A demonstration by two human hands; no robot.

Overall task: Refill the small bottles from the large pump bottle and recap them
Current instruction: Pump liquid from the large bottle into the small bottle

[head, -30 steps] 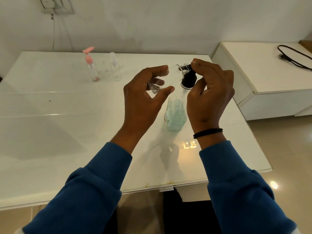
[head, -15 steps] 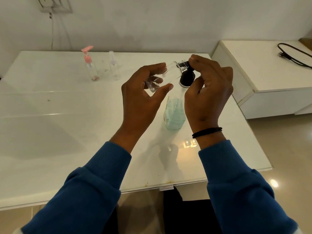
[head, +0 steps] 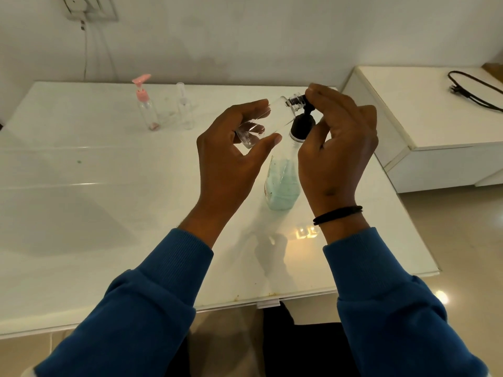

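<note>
On the white counter [head: 81, 213], a pink-capped small bottle [head: 145, 110] and a clear one [head: 185, 110] are stood at far left. A tilted clear small bottle [head: 261, 123] is pinched by the left hand [head: 231, 156], its neck held against the black pump [head: 302, 126] of the large pump bottle [head: 281, 183]. The pump's nozzle is gripped by the right hand [head: 337, 148].

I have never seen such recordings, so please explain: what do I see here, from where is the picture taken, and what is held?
There is no machine. A person wears a camera on the head, looking down at their own hands. The left hand holds a small clear bottle, tilted, with its mouth at the black pump of the large bottle of pale green liquid. The right hand has its grip at the pump top. On the white table behind stand a pink-pump bottle and a clear spray bottle. A black cable lies on the side cabinet.
</note>
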